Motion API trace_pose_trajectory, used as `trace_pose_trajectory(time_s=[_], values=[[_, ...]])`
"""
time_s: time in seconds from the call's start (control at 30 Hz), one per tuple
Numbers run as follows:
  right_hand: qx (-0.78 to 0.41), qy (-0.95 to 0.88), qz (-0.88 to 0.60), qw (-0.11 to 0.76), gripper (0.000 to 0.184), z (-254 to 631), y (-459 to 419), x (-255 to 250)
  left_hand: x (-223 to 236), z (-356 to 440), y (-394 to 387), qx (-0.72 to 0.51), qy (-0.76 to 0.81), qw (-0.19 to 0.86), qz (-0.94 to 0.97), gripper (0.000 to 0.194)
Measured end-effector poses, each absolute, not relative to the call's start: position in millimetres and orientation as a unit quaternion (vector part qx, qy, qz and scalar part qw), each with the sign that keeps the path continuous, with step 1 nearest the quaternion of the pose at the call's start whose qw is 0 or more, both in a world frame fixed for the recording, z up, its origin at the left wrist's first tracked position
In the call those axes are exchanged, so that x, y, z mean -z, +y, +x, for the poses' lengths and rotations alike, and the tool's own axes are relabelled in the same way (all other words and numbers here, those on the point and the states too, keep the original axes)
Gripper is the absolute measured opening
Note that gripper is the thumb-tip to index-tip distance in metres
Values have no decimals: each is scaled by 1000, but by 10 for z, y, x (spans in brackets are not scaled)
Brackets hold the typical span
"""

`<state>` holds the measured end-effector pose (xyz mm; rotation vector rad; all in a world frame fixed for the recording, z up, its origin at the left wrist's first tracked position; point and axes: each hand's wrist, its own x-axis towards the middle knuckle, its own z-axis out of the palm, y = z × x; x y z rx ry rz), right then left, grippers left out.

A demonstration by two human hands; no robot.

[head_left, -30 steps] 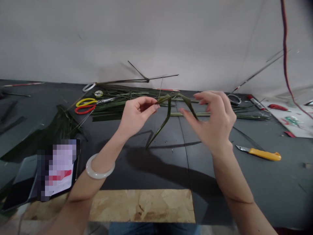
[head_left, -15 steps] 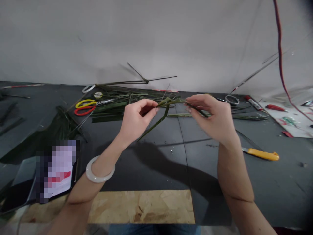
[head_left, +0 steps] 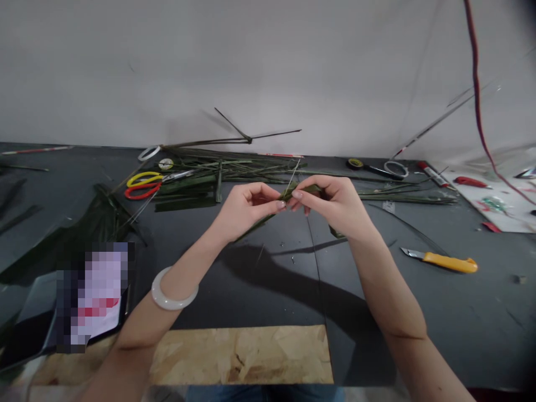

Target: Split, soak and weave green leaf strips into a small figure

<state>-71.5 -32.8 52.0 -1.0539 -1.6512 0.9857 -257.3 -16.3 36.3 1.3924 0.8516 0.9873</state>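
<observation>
A folded green leaf strip (head_left: 312,188) is pinched between the fingertips of both hands above the table. My left hand (head_left: 251,209), with a white bangle on the wrist, closes thumb and fingers on its left end. My right hand (head_left: 330,201) is closed on the strip just to the right, its fingertips nearly touching the left ones. One loose tail of the strip runs down and left below my left hand; another part shows under my right palm. A thin pale wire or fibre (head_left: 294,173) sticks up from the fold.
Leaf strips (head_left: 234,166) lie in a pile along the wall. Scissors with yellow and red handles (head_left: 144,185) are at the left, near a phone (head_left: 100,301). A yellow-handled knife (head_left: 450,262) lies at the right, blade leftward. A red cord (head_left: 476,84) hangs at the far right.
My right hand has moved left and down, closing up beside my left hand. The left has shifted slightly right and lower. The strip's stretched middle is now mostly covered by fingers.
</observation>
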Motion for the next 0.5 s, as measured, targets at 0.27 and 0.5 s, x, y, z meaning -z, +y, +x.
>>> trace_pose_trajectory(time_s=[0.27, 0.5], values=[[-455, -647, -390, 472, 22, -721, -334, -520, -392, -2581, -119, -391, 356, 720, 449, 33], [-431, -668, -394, 462, 16, -711, -348, -506, -471, -2582, -105, -366, 396, 757, 369, 16]])
